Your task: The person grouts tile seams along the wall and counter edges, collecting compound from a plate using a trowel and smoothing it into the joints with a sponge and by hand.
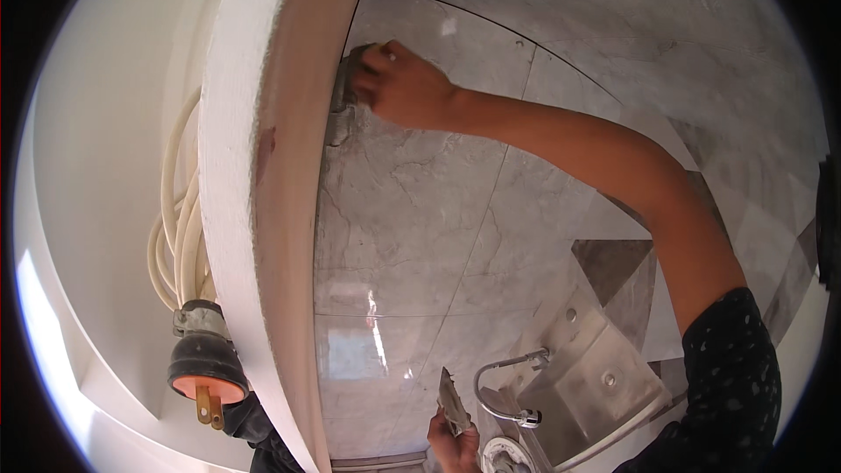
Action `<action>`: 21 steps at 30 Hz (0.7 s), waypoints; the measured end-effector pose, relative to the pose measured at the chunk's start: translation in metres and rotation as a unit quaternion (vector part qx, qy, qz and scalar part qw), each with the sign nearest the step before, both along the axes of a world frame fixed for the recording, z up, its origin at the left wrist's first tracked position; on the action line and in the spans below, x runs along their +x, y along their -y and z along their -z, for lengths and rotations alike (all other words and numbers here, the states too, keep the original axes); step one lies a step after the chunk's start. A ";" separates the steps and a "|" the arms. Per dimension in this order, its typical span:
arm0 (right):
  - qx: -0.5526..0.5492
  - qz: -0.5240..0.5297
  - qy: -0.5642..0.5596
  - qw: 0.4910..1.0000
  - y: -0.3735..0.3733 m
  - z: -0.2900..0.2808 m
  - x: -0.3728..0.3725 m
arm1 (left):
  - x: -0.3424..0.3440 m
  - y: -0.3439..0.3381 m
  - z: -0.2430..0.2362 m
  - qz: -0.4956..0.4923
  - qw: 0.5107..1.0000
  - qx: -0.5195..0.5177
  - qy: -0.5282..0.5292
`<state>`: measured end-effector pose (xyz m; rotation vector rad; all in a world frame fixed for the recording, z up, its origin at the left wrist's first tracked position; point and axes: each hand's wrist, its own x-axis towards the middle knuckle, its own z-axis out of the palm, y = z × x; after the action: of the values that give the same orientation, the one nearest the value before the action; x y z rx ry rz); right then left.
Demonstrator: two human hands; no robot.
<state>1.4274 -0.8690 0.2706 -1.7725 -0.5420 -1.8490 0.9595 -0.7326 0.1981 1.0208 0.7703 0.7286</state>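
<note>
Up in the upper middle of the frame, the right hand (399,83) was clenched on a grey, mortar-caked pad or float (343,101), pressing it into the seam where the grey marble-patterned wall tile (412,210) met the edge of the tall white partition wall (263,210). The tool sat right against that joint, touching both surfaces, with a dark smear of wet grey filler just below it. Down at the bottom centre, the left hand (455,442) was gripping a small pointed metal trowel (453,403), blade tilted upward and loaded with grey paste, held well apart from the working hand. Just beside it sat a curved chrome hose fitting (508,385) and a slanted steel bracket plate (596,368). Over at the left, a coil of cream-coloured cable (175,228) hung behind the partition, ending in a black plug with an orange face and brass prongs (208,372) at the lower left. To do this well, it seemed wise to keep the pad flat and the pressure even, drawing along the seam in one steady pass so the filler packed in fully, then wiping excess off the tile face before it set.
</note>
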 end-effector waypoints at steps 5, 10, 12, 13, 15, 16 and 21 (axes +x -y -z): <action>0.138 0.024 0.049 0.989 0.004 0.000 0.037 | -0.011 -0.009 0.008 0.005 0.999 -0.038 -0.010; -0.082 0.023 -0.049 0.995 0.034 -0.013 0.017 | -0.008 -0.004 0.006 0.006 1.000 -0.018 0.009; -0.015 0.027 -0.023 0.999 0.041 -0.019 0.026 | -0.005 0.002 0.006 0.022 0.999 -0.024 0.017; 0.053 0.031 0.000 0.998 0.044 -0.021 0.033 | -0.002 0.004 0.006 0.024 0.998 -0.046 0.026; 0.044 0.042 0.041 0.997 0.042 -0.023 0.046 | 0.005 0.009 0.005 0.032 0.996 -0.067 0.039; 0.035 0.045 0.076 0.995 0.044 -0.026 0.043 | 0.003 0.011 0.005 0.037 0.996 -0.067 0.036; -0.043 -0.018 -0.025 0.999 0.072 -0.046 0.007 | 0.001 0.016 0.000 0.054 0.995 -0.063 0.061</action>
<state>1.4344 -0.9408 0.3166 -1.8466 -0.6382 -1.7764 0.9605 -0.7487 0.1985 0.8883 0.6421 0.6365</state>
